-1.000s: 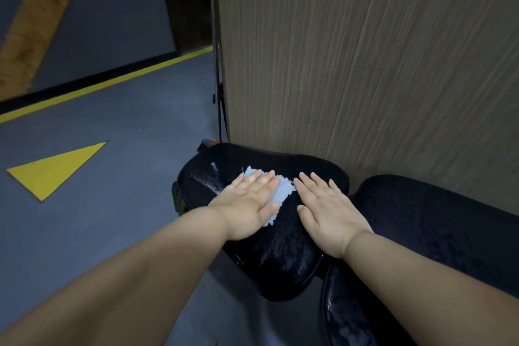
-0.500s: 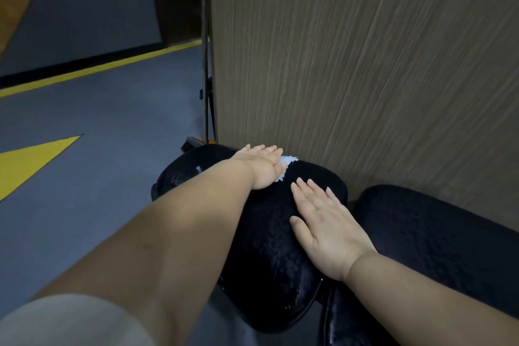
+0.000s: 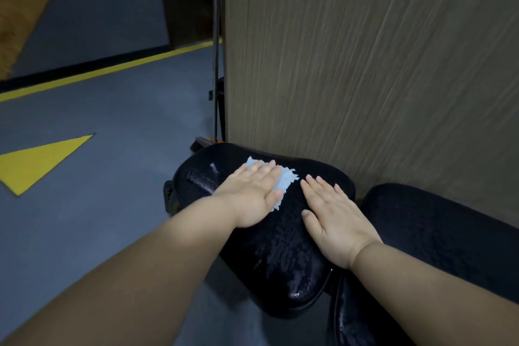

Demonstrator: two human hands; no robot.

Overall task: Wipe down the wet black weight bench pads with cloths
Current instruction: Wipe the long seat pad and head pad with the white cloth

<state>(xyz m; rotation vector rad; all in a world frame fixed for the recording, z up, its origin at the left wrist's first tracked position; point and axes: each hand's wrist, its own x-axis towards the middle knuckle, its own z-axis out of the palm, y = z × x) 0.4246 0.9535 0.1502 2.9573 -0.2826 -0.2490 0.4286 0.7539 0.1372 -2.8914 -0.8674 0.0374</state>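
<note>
The seat pad was glossy black, beaded with pale droplets. The second pad was matte black with a fine speckle. The cloth was light blue-white. The floor was slate blue-grey, marked with a yellow triangle and a black-edged yellow stripe. The wall panel was tan with streaked woodgrain.

no readable text, label, brand or number shows anywhere in the view.

The seat pad is glossy black vinyl, wet with drops. The cloth is pale, fuzzy fabric. The wall panel looks like matt, grained wood.
</note>
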